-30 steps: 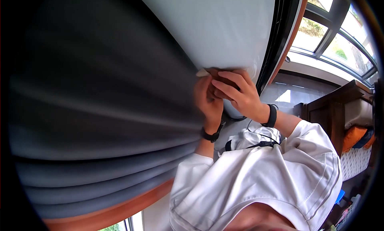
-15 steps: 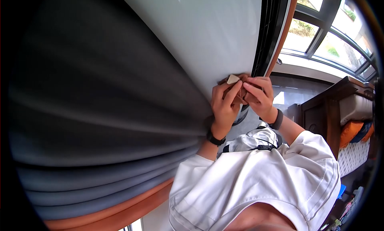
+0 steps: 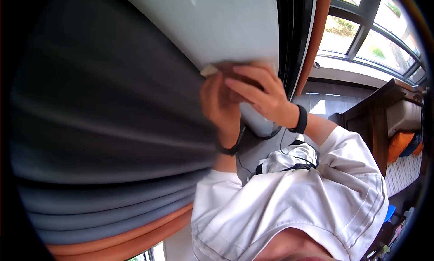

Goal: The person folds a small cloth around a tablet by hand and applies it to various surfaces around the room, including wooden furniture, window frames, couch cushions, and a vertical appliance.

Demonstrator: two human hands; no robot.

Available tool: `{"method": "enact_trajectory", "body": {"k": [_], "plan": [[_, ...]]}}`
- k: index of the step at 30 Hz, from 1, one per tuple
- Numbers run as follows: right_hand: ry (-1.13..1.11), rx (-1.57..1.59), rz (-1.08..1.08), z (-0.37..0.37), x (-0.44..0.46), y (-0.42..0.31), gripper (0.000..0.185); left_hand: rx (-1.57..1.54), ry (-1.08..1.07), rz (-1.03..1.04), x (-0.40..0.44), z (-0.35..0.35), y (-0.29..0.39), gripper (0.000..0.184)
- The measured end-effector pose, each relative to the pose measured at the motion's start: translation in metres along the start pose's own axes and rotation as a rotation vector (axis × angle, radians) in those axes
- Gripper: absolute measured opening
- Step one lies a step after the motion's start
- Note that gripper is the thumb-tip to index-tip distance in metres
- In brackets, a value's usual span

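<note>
My left hand (image 3: pixel 220 103) and my right hand (image 3: pixel 266 90) are close together in front of a glossy white panel (image 3: pixel 235 30). Between them, both sets of fingers are closed on a brown folded cloth (image 3: pixel 229 70). A small pale, pointed piece (image 3: pixel 209 70) sticks out at the cloth's left end; whether it belongs to the cloth I cannot tell. Motion smears the left hand and the cloth, and the fingers partly cover it. Each wrist wears a dark band.
A dark grey curtain (image 3: pixel 113 103) hangs at the left, close to my left arm. Black ribbed trim (image 3: pixel 296 30) edges the white panel. Windows (image 3: pixel 361 30) lie at the upper right, above a dark wooden seat (image 3: pixel 373 121) with an orange cushion (image 3: pixel 400 145).
Both hands have moved left and up with the brown cloth, now farther over the white panel. The view has shifted slightly.
</note>
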State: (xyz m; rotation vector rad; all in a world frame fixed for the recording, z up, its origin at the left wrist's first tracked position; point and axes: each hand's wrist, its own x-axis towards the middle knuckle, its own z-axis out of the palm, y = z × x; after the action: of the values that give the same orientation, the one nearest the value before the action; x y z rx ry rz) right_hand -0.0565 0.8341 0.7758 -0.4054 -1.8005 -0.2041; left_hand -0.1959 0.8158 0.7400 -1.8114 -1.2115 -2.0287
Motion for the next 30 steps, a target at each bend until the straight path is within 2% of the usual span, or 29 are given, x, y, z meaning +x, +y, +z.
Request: {"method": "enact_trajectory", "body": {"k": [3, 6, 10, 19, 26, 28, 30], "plan": [[0.195, -0.091, -0.045, -0.013, 0.023, 0.012, 0.046, -0.063, -0.018, 0.094, 0.036, 0.014, 0.03, 0.041], [0.221, -0.094, -0.037, -0.021, 0.013, 0.025, 0.048, -0.086, -0.034, 0.143, 0.032, 0.025, 0.025, 0.041], [0.117, -0.044, 0.015, -0.017, -0.042, 0.041, 0.046, -0.073, -0.151, 0.127, -0.009, 0.028, 0.004, 0.059], [-0.036, -0.025, 0.172, 0.015, -0.169, 0.056, 0.047, 0.004, -0.324, -0.159, -0.127, 0.03, -0.043, 0.056], [-0.239, -0.029, 0.249, 0.024, -0.167, 0.043, 0.05, -0.098, -0.266, -0.296, -0.155, 0.03, -0.066, 0.057], [-0.23, -0.022, 0.222, 0.023, -0.153, 0.041, 0.051, -0.141, -0.286, -0.324, -0.145, 0.026, -0.063, 0.058], [-0.2, -0.02, 0.19, 0.022, -0.136, 0.04, 0.052, -0.104, -0.267, -0.25, -0.127, 0.024, -0.06, 0.058]]}}
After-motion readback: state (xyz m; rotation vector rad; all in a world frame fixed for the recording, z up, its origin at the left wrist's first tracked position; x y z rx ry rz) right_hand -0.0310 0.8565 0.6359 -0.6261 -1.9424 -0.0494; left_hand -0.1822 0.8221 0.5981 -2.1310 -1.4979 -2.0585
